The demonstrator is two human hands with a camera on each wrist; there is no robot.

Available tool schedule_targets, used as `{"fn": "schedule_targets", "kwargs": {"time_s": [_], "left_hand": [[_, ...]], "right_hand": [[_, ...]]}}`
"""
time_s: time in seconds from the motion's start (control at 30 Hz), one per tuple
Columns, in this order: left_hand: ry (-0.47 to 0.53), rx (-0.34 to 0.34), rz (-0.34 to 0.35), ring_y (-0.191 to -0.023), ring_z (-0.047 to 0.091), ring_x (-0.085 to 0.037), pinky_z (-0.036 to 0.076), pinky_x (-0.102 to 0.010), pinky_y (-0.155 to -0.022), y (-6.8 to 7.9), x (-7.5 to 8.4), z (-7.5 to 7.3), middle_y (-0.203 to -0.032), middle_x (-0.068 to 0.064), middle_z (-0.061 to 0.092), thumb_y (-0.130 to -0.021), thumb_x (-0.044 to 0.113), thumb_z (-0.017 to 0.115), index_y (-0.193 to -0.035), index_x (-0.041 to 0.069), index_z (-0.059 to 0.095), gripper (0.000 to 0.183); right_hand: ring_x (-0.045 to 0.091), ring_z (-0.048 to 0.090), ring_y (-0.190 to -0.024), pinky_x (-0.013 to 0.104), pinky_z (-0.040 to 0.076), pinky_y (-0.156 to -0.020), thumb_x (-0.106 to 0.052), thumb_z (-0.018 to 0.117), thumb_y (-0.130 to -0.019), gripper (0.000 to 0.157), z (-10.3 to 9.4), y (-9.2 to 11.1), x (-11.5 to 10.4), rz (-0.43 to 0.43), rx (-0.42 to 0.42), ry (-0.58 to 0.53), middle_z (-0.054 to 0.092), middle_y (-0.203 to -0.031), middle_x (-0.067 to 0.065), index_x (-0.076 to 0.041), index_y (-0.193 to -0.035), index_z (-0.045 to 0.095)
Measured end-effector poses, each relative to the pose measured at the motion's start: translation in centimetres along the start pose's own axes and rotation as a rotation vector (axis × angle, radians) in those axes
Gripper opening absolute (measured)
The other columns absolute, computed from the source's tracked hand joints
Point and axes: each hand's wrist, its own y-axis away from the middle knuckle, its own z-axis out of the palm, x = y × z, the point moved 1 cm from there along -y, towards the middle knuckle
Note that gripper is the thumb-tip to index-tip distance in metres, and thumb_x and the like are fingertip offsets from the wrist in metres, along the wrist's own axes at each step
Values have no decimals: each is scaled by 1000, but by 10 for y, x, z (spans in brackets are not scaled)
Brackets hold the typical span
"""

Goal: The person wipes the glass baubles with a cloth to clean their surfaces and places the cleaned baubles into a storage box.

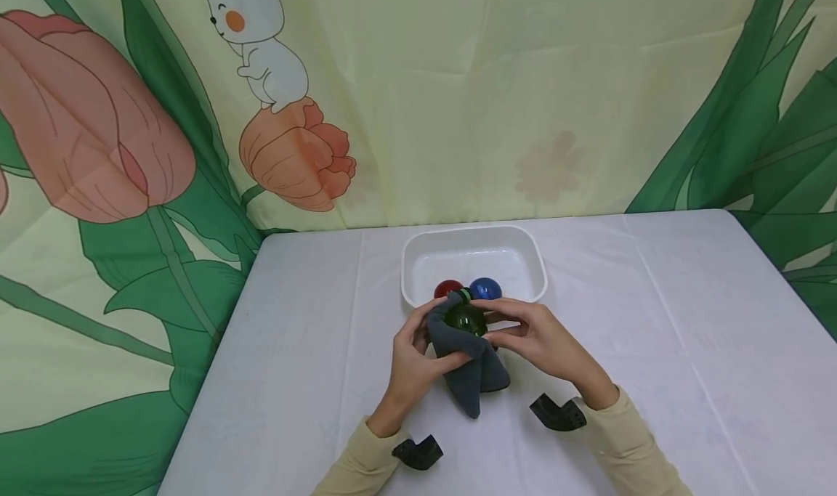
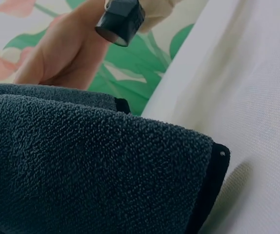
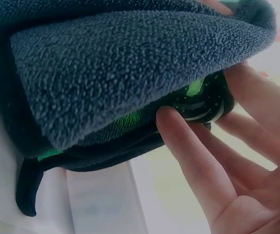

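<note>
A dark grey-blue cloth (image 1: 461, 372) with black edging hangs between the hands, its corners drooping toward the table. My left hand (image 1: 415, 358) grips it from the left, thumb across its front. A dark green, shiny ball (image 1: 467, 319) sits in the fold of the cloth. My right hand (image 1: 539, 336) holds the ball and cloth from the right, thumb and fingers bent about them. In the right wrist view, the ball (image 3: 210, 105) is partly covered by the fluffy cloth (image 3: 130, 68). The left wrist view is mostly filled by the cloth (image 2: 101, 161).
Just beyond the hands stands a white tray (image 1: 471, 233), with a red ball (image 1: 447, 287) and a blue ball (image 1: 486, 288) near its front side. A white cloth covers the table (image 1: 288, 358). Behind it hangs a printed curtain (image 1: 445, 118).
</note>
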Motion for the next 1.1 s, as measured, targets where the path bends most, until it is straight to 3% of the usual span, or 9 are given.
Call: {"fn": "schedule_targets", "kwargs": {"time_s": [0.17, 0.4, 0.53, 0.77, 0.93, 1.1], "left_hand": [[1, 3, 0, -119, 62, -18, 48, -31, -104, 0, 1, 0, -134, -20, 58, -79, 21, 85, -138, 3, 52, 71], [9, 10, 22, -119, 62, -17, 49, -30, -103, 1, 0, -2, -133, -22, 58, -79, 17, 85, -138, 1, 52, 70], [20, 14, 48, -118, 62, -16, 50, -29, -102, 1, -2, -3, -132, -24, 58, -79, 13, 84, -138, 0, 51, 69], [36, 20, 51, -119, 61, -12, 49, -27, -102, 1, -4, -3, -133, -27, 57, -79, 4, 82, -137, -4, 50, 67], [33, 18, 57, -119, 61, -13, 49, -28, -103, 0, -4, -3, -132, -27, 57, -80, 6, 83, -137, -4, 50, 67], [35, 15, 44, -120, 61, -14, 48, -28, -104, 0, -3, -3, -134, -25, 57, -80, 16, 84, -139, -1, 50, 70]], "right_hand": [[30, 65, -113, 30, 59, -86, -3, 69, -90, 49, 0, 0, 1, 13, -11, 0, 58, -136, 21, 1, -137, 56], [19, 63, -119, 42, 55, -94, -4, 74, -87, 58, 0, 0, -3, -80, -7, 38, 56, -140, 15, -4, -141, 53], [15, 60, -123, 37, 54, -98, 0, 76, -84, 60, 0, -1, -2, -143, -3, 63, 56, -140, 9, -8, -140, 55], [21, 62, -121, 34, 55, -96, 4, 76, -82, 57, 3, -2, -1, -214, 13, 152, 57, -138, 9, -8, -136, 60], [21, 62, -120, 23, 53, -97, 4, 77, -81, 56, 4, -3, -3, -263, 33, 172, 58, -136, 12, -5, -134, 61], [19, 63, -118, 27, 56, -92, 7, 77, -80, 58, 4, -2, -1, -250, 37, 171, 59, -135, 13, -4, -134, 60]]}}
